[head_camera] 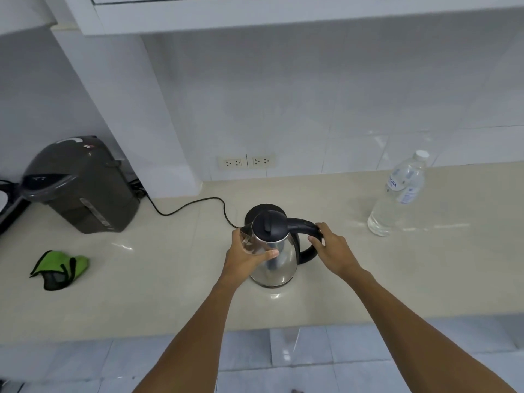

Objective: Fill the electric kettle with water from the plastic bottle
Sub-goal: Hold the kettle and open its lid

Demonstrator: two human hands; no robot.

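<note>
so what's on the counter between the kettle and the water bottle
Nothing: in the head view, bare counter separates the kettle from the water bottle.

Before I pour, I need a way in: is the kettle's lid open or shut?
Shut. The black lid sits flat on the kettle, showing no opening; the bottle still has its cap on.

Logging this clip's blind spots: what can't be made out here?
- Kettle contents: head view, black lid shut.
- Kettle base: mostly hidden behind the kettle; seating unclear.
- Bottle label: too small to read fully.
- Black appliance: cut off by left edge.
- Kettle's left side: covered by left hand.
</note>
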